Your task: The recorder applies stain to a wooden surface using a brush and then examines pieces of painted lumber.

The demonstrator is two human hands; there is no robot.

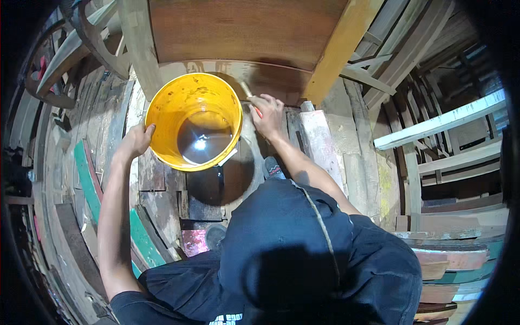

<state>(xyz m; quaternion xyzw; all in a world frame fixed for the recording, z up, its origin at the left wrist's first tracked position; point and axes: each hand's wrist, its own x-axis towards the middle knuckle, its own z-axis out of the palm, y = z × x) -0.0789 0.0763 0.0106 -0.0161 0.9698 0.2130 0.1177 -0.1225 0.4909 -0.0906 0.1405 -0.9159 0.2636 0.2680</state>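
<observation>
Yellow plastic, stained with brown drips, makes up the bucket (pixel 194 120), which sits tipped toward the camera just below the edge of a brown wooden panel (pixel 244 30); a pool of dark, glossy liquid (pixel 203 142) lies in its bottom and catches a glint of light. The left hand (pixel 136 141) presses against the bucket's left wall, fingers curled round the rim. To the right of the bucket, the right hand (pixel 268 116) is closed around a brush handle (pixel 247 90) whose head seems to meet the panel's lower edge; the bristles themselves are hidden.

As a judgement, the tilt is the main risk: with only one hand steadying it, the bucket could slip and send the liquid over the planks. Drips from the brush might also fall on the wrist or the shoe.

Below the bucket lie patchy floor boards (pixel 162 206), a dark wet patch (pixel 219 181) and a green painted plank (pixel 86 179). A shoe (pixel 273 168) rests close under the bucket's right side. Right of it, stacked pale timber slats (pixel 444 122) crowd the space, and curved wooden pieces (pixel 81 43) hem in the upper left.
</observation>
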